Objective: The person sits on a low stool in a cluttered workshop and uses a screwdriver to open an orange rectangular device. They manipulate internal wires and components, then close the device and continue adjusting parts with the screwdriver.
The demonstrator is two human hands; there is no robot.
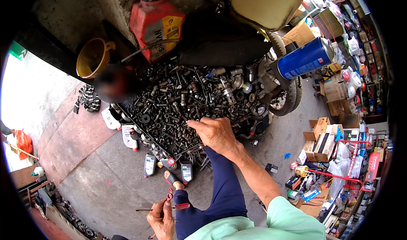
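Observation:
My right hand [215,135] reaches over the near edge of a wide heap of dark bolts, nuts and washers [169,108]. Its fingers are curled, with the fingertips close together at the bolts; whatever they pinch is too small or hidden to tell. Low in the view, beside my knee, my left hand [162,219] is closed around what looks like a screwdriver with a red handle [182,206], its thin dark shaft sticking out to the left. A small red ringed piece [170,195] rises above the thumb of that same hand.
Behind the heap stand a red jug [144,17] and a yellow plastic container [91,60]. A blue spray can [305,58] is at the right by a motorcycle wheel [292,98]. Bottles [186,172] stand on the floor near my foot. Boxes [324,142] and loaded shelves fill the right side.

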